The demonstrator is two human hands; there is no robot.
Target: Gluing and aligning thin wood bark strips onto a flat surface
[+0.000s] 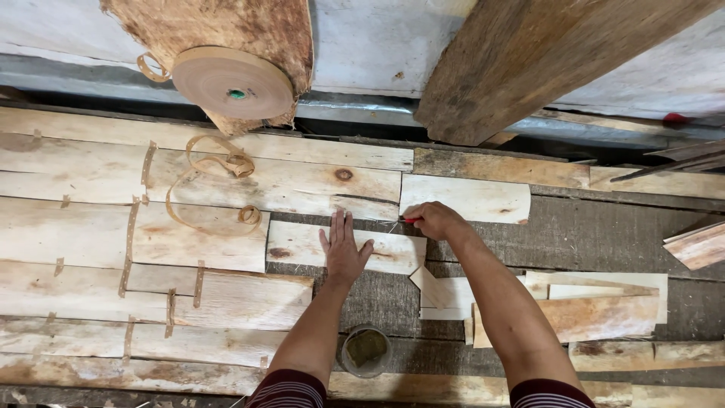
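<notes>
A: Pressing flat, your left hand (343, 249) lies spread, fingers released, on a pale veneer piece (302, 245) in the middle of the bench.

B: And your right hand (432, 220) is clenched round a small red-handled blade (408, 220), its tip at the veneer piece's upper right corner.

A: What crowds you there?

B: Another veneer sheet (472, 198) lies just beyond your right hand. A loose paper tape strip (215, 170) curls on the taped boards (91, 234) to your left, below the tape roll (232, 83).

A: Nearer you?

B: A small round jar (365, 350) sits between your forearms, and offcuts (581, 310) are stacked beside your right arm. A heavy beam (529, 53) leans above.
</notes>
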